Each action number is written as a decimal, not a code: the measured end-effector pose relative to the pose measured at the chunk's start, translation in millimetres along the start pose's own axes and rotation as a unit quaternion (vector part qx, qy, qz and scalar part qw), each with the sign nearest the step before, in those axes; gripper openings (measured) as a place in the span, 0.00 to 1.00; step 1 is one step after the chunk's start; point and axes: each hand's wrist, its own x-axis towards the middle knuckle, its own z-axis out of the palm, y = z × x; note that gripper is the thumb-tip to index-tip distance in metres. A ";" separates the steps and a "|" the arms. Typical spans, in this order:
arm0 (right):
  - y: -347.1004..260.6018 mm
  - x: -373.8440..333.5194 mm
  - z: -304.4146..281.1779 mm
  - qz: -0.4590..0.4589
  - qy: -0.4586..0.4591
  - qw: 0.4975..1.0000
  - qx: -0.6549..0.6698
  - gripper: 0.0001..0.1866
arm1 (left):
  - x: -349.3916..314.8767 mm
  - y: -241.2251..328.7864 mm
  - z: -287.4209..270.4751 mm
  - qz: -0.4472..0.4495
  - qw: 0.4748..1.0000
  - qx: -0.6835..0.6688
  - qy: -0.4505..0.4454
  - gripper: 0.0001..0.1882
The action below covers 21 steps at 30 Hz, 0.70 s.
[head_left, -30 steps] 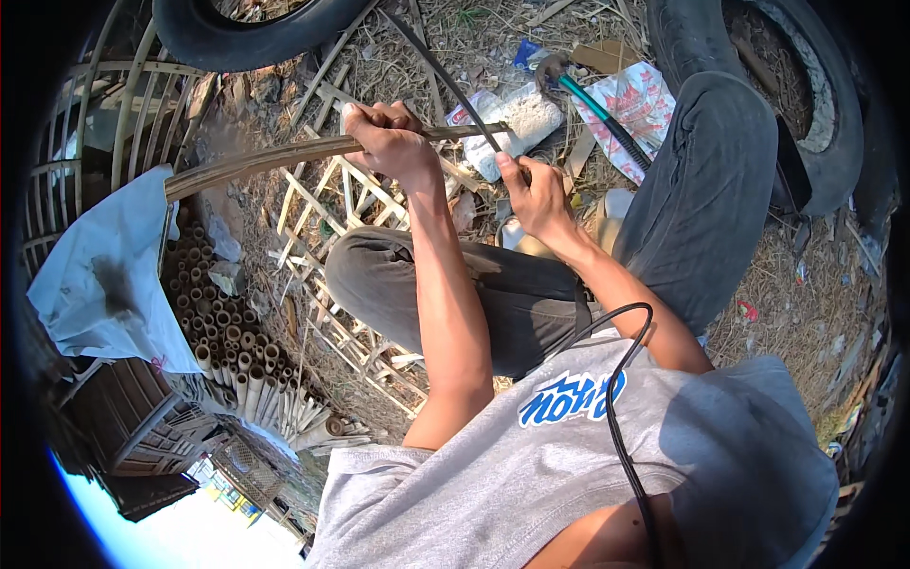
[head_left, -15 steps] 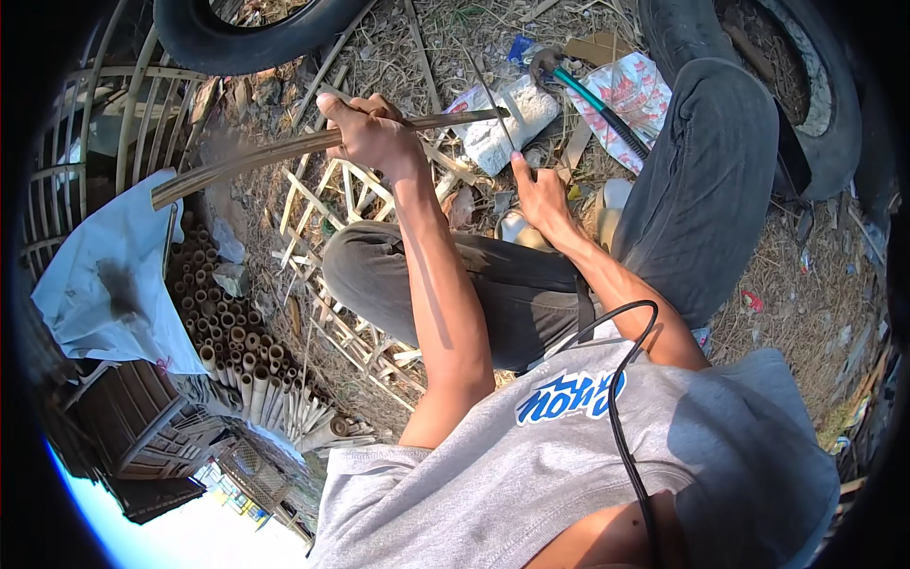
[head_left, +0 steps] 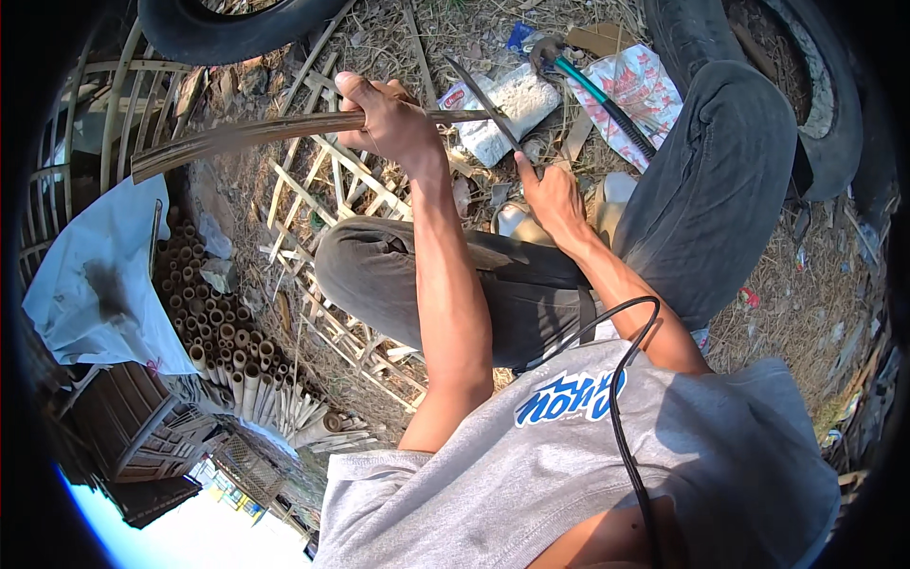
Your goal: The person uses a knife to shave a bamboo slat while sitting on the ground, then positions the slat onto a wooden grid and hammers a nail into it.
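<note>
My left hand [head_left: 393, 123] is closed around a long strip of split bamboo [head_left: 256, 135], with the thumb up. The strip's wide end points left and its thin end reaches right. In my right hand [head_left: 555, 201] is a long-bladed knife [head_left: 483, 102], the index finger stretched along it and the handle hidden in the fist. The blade slants up to the left and crosses the strip's thin end. Just beyond the crossing lies a whitish rough block [head_left: 512, 114] on the ground.
A hammer [head_left: 597, 90] with a green and black handle rests on a red-patterned white sheet [head_left: 654, 85]. Tyres [head_left: 237, 36] lie at the far side. Woven bamboo lattice [head_left: 303, 204] is by my left knee. Cut bamboo tubes [head_left: 232, 341] are stacked at left beside a white sheet [head_left: 76, 266].
The bamboo strip has swung flatter and shifted left at its wide end. My left hand has moved slightly right and nearer. The knife blade has turned and tilts more to the left.
</note>
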 end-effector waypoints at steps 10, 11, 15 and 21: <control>-8.1 6.7 -23.7 -0.046 -0.007 0.998 -0.030 0.41 | 13.4 -16.5 -17.6 0.008 0.996 0.078 -0.035 0.13; -8.4 8.6 -25.3 -0.048 -0.008 0.998 -0.032 0.41 | 18.0 -22.7 -17.8 0.102 0.978 0.166 -0.077 0.15; -13.9 13.8 -41.1 -0.010 -0.068 0.997 -0.021 0.40 | 8.8 -0.7 10.6 0.035 0.997 -0.005 -0.068 0.28; -20.6 21.7 -46.6 -0.026 -0.079 0.995 -0.063 0.41 | 16.6 -2.9 11.7 0.030 0.998 0.016 -0.059 0.29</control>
